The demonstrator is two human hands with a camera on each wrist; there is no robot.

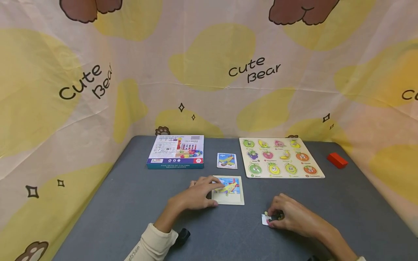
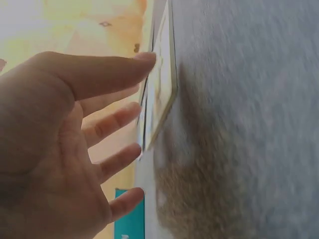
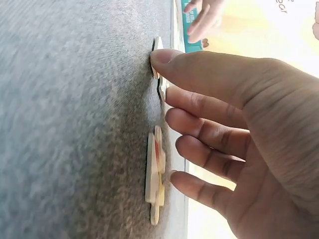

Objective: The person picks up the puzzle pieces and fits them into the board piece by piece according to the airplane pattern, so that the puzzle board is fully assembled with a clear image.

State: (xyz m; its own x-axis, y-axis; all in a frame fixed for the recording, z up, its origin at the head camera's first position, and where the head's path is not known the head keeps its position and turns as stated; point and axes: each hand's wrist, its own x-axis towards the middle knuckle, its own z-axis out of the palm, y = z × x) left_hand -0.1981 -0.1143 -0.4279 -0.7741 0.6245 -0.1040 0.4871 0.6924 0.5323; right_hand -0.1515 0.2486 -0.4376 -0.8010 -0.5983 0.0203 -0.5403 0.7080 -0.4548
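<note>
The person's right hand (image 1: 289, 214) pinches a small puzzle piece (image 1: 265, 219) low at the table (image 1: 130, 217), while the puzzle tray (image 1: 242, 194) lies leftward and farther from the person, its left edge beneath the left hand's (image 1: 200, 193) loosely extended fingers.

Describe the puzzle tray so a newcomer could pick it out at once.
On the grey table, find the fruit board, then look left and slightly nearer: the puzzle tray lies there, partly covered by the left hand. It shows a yellow plane, as does the smaller card just beyond, but the tray's picture leaves a pale, bare strip along its near side.
</note>
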